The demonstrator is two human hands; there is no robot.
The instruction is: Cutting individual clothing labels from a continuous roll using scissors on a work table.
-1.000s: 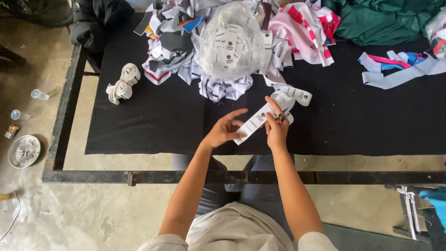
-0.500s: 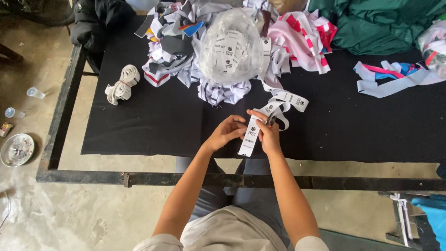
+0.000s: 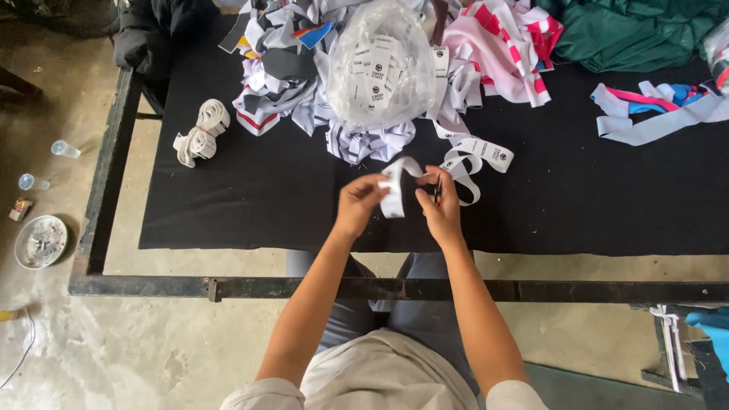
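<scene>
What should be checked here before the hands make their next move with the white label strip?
1. Left hand pinches the white label strip: ok.
2. Right hand holds a small dark tool, kind unclear: cannot tell.
3. Strip runs free to the loose printed tail, no snag visible: ok.
4. Black cloth under the hands is bare: ok.
5. Clear bag of labels sits apart from the hands: ok.
6. Rolled white band lies apart, at the person's left: ok.

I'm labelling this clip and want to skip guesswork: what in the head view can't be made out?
- Small dark thing in the right hand: fingers cover it.
- White strip: far end lost among the pile.
- Clear bag: contents blurred by plastic.
- Green cloth: cut by the top edge.
</scene>
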